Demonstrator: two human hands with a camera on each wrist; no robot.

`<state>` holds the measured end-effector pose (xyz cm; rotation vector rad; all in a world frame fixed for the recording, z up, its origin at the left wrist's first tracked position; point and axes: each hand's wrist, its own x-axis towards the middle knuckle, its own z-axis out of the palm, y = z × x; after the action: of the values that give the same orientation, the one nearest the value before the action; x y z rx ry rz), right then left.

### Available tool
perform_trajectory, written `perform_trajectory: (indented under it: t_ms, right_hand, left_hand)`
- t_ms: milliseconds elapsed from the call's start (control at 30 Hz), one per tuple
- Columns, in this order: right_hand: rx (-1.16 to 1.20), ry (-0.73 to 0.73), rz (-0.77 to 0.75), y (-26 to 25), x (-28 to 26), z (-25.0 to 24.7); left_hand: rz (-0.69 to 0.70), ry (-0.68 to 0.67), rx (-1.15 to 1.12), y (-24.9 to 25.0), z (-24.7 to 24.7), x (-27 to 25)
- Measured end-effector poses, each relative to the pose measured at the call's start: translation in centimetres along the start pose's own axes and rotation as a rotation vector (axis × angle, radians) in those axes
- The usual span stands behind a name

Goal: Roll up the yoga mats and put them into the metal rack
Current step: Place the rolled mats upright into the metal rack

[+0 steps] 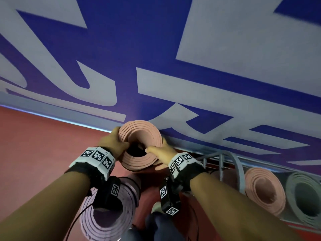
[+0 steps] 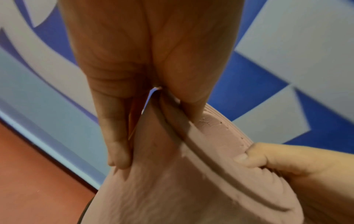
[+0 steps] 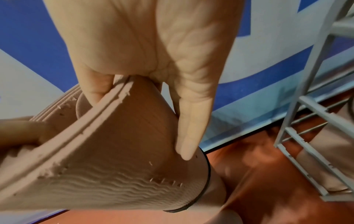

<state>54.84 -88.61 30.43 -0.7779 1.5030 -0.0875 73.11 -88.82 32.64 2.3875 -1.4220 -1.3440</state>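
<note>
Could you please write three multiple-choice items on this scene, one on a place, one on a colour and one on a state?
1. Where is the metal rack relative to the held mat?
A. On the person's right
B. On the person's left
C. Behind the person

2. What colour is the held mat?
A. Green
B. Salmon pink
C. Black

3. How is the held mat being handled?
A. It lies flat on the floor
B. One hand carries it
C. Both hands grip its rolled end

Key:
1. A, since the head view shows the rack's bars to the right of the right hand, against the wall.
2. B, as the spiral end shows salmon pink in all three views.
3. C, because the left hand and the right hand each pinch the roll's edge, thumbs at the hollow centre.
</note>
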Motion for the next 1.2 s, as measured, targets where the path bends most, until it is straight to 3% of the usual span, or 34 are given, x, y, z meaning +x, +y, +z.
perform_trajectory:
  t_ms: [333,633,967,1200]
  right_hand:
    - [0.072,0.139,-0.097,0.3,-13.4,-2.4]
    - [0.039,0.248,-0.185,3.3,-23.3,-4.8]
    - [-0.094,0.241,-0.326,10.4,-31.8,-9.4]
    - [-0.182,0.139,-0.394,15.3,-38.0,-12.4]
  left_hand:
    - [0.175,-0.030,0.058,5.2,-3.3,-11.8]
    - [0.269,-0.018,0.129,7.9,-2.7,-20.9]
    - [0.291,0.179,0.103,9.4,3.4,-33.0]
    - [0.244,0.194,0.051,10.3,7.3,-40.2]
